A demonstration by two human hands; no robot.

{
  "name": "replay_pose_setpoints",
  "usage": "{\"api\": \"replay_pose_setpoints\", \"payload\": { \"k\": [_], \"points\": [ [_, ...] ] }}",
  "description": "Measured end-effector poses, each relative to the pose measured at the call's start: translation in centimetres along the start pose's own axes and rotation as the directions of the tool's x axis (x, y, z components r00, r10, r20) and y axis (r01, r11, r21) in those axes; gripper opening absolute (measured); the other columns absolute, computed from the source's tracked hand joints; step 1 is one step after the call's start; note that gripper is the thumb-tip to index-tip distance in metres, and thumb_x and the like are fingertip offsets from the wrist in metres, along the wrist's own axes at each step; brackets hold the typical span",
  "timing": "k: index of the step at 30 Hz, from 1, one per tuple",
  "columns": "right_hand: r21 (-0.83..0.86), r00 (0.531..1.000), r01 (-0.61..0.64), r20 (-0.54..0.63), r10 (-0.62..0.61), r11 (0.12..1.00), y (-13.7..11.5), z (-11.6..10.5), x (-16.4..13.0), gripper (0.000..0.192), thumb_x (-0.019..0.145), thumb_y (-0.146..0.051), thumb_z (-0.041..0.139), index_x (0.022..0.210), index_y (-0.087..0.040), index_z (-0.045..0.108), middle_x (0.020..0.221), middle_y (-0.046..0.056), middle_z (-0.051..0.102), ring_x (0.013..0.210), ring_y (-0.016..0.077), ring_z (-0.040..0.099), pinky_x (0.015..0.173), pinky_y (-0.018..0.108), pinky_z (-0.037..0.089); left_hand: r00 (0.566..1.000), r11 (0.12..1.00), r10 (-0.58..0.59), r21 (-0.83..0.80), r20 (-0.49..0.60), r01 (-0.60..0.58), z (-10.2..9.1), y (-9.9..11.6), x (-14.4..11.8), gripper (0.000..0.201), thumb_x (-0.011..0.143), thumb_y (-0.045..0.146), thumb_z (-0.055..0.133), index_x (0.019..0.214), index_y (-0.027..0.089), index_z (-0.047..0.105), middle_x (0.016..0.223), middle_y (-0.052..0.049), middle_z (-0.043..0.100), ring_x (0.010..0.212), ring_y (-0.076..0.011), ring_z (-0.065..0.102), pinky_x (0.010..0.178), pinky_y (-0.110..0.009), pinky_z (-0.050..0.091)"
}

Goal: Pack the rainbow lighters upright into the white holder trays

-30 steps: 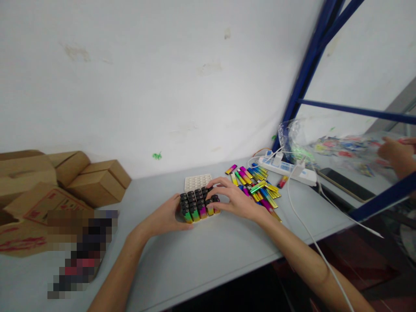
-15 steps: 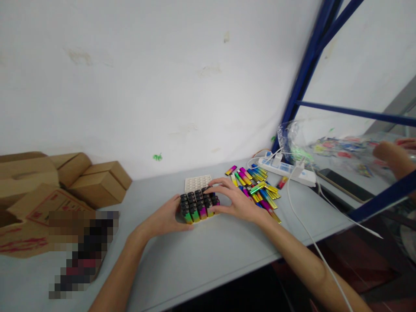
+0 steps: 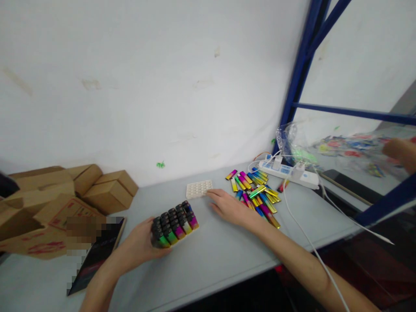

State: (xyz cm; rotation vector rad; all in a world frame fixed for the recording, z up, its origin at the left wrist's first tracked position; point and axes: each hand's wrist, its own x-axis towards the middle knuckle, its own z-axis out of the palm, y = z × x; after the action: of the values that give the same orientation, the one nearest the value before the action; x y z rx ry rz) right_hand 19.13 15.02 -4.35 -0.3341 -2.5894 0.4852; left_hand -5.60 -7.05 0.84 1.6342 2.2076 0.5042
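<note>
My left hand (image 3: 141,240) is wrapped round the left end of a block of lighters (image 3: 175,225). These lighters stand upright in tight rows, with black tops and shiny green, purple and yellow bodies; a pale edge shows beneath them. Further back on the table lies a white tray (image 3: 198,190) with rows of small hollows. My right hand (image 3: 229,208) reaches to the right edge of this tray, its fingertips at the corner and its thumb apart. To the right of that hand is a heap of loose metallic-coloured lighters (image 3: 256,190), lying flat.
Cardboard boxes (image 3: 110,195) and a dark flat object (image 3: 97,255) lie at left. At right are a white power strip (image 3: 292,173) with cables, a phone (image 3: 344,184), a clear plastic bag (image 3: 351,147) and a blue metal frame (image 3: 299,73). Another person's hand (image 3: 401,154) shows at far right.
My left hand has moved the block of lighters left and nearer to me, turning it slightly. My right hand has left the block and reached the white tray.
</note>
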Motion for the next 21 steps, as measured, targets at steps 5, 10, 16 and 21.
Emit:
{"api": "replay_pose_setpoints", "payload": {
  "k": [5,10,16,21],
  "points": [
    [-0.147,0.990,-0.079,0.105,0.095,0.986,-0.7,2.0,1.8,0.051,0.105,-0.020,0.058,0.152,0.001,0.053,0.162,0.029,0.049,0.154,0.0343,0.047,0.127,0.053,0.043,0.970,0.983,-0.168,0.042,-0.176,0.178,-0.5,-1.6,-2.0,0.045,0.053,0.052,0.087,0.085,0.026,0.071,0.084,-0.003,0.081,0.081,-0.0375,0.076,0.075,-0.045,0.061],
    [-0.219,0.993,-0.025,0.108,0.050,0.975,-1.6,0.7,0.0,0.031,0.104,-0.012,0.057,0.131,-0.002,0.070,0.144,0.026,0.066,0.141,0.0310,0.061,0.124,0.046,0.047,0.925,0.946,-0.308,0.028,-0.222,0.322,-0.7,-2.9,-0.8,0.048,0.051,0.060,0.087,0.072,0.027,0.059,0.056,-0.001,0.070,0.059,-0.0349,0.074,0.056,-0.037,0.052],
    [-0.156,0.995,0.037,0.099,-0.022,0.987,-3.2,-1.4,-4.3,0.024,0.101,-0.013,0.066,0.123,-0.008,0.075,0.138,0.019,0.072,0.134,0.0277,0.065,0.121,0.042,0.050,0.957,0.955,-0.278,-0.134,-0.083,0.266,-1.2,-4.0,4.3,0.054,0.060,0.060,0.085,0.088,0.022,0.059,0.046,0.004,0.064,0.050,-0.0270,0.067,0.051,-0.030,0.044],
    [-0.142,0.994,0.069,0.090,-0.057,0.987,-4.5,-0.7,-4.1,0.020,0.104,-0.018,0.063,0.118,-0.011,0.076,0.133,0.016,0.074,0.128,0.0273,0.066,0.117,0.042,0.053,0.985,0.941,-0.174,-0.294,-0.001,0.166,-1.0,-2.7,11.2,0.067,0.053,0.053,0.093,0.102,0.018,0.063,0.049,0.005,0.064,0.047,-0.0210,0.061,0.049,-0.030,0.045]
  ]
}}
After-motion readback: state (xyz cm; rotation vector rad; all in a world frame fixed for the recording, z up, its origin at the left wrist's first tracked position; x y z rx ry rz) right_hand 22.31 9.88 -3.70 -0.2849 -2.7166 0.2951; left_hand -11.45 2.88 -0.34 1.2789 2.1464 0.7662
